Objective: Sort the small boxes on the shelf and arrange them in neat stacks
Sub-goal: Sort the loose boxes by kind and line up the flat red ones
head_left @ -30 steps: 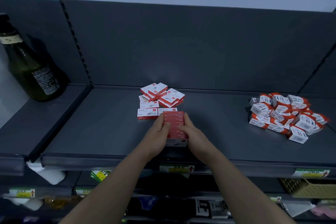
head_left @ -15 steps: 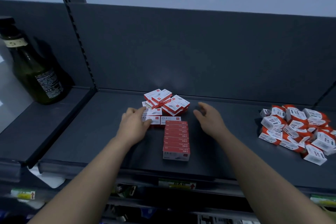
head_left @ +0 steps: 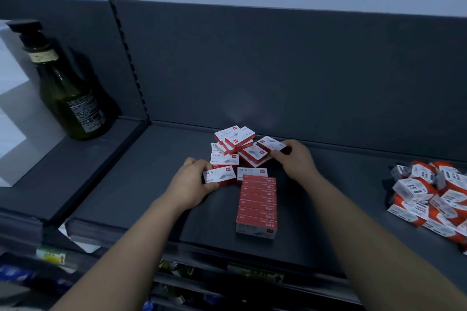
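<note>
Near front edge of shelf (head_left: 151,197): neat row of red boxes (head_left: 257,206), done, packed tight. Row runs front to back; each box's long side goes left to right.

Just behind row: left hand (head_left: 193,184) pinches flat white-top box (head_left: 219,176), fingers curled round it. Long side left to right, "24/6" print facing up.

Farther back: right hand (head_left: 295,159) grasps slanted box (head_left: 271,144) at edge of loose pile (head_left: 235,141). Pile messy, boxes point all ways, so it needs sorting.

Far right: orange-white box heap (head_left: 429,192), jumbled, untouched. My guess: less than half done.
</note>
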`<control>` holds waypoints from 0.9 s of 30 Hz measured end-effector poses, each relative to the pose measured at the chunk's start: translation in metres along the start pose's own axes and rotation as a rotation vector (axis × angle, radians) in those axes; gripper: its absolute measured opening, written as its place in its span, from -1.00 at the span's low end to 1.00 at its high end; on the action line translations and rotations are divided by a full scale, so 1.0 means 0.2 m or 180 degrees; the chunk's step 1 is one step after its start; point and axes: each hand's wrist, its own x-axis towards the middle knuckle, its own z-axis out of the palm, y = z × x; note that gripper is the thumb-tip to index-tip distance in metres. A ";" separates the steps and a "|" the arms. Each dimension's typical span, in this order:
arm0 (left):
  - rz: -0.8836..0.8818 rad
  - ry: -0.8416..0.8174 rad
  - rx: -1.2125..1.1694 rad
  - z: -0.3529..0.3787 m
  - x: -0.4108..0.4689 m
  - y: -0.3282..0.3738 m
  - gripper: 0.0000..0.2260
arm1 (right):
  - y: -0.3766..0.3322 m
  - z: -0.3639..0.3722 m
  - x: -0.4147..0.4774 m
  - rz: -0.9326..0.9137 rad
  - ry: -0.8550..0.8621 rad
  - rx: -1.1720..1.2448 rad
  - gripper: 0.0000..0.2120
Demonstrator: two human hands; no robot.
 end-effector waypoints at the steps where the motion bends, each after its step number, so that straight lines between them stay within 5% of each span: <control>1: -0.0034 -0.0016 -0.0055 -0.01 0.00 0.00 -0.72 | 0.00 -0.02 -0.01 0.0123 0.0075 0.0446 -0.74; 7: -0.0168 0.0269 -0.0904 -0.06 -0.04 -0.01 -0.74 | 0.05 -0.16 -0.16 0.0711 0.0022 0.2953 -0.80; 10: -0.0364 0.0296 -0.1947 -0.08 -0.07 0.02 -0.71 | 0.09 -0.23 -0.24 0.0989 0.0088 0.3412 -0.82; 15: -0.0373 0.0202 -0.3079 -0.09 -0.12 0.09 -0.61 | 0.12 -0.30 -0.38 0.0967 0.0093 0.2629 -0.84; 19: -0.0309 -0.0002 -0.3983 -0.09 -0.13 0.21 -0.76 | 0.11 -0.37 -0.46 0.0555 -0.0105 0.1942 -0.74; 27: 0.0918 -0.0225 -0.1902 0.03 -0.12 0.52 -0.75 | 0.17 -0.50 -0.55 -0.0056 -0.0659 0.0211 -0.60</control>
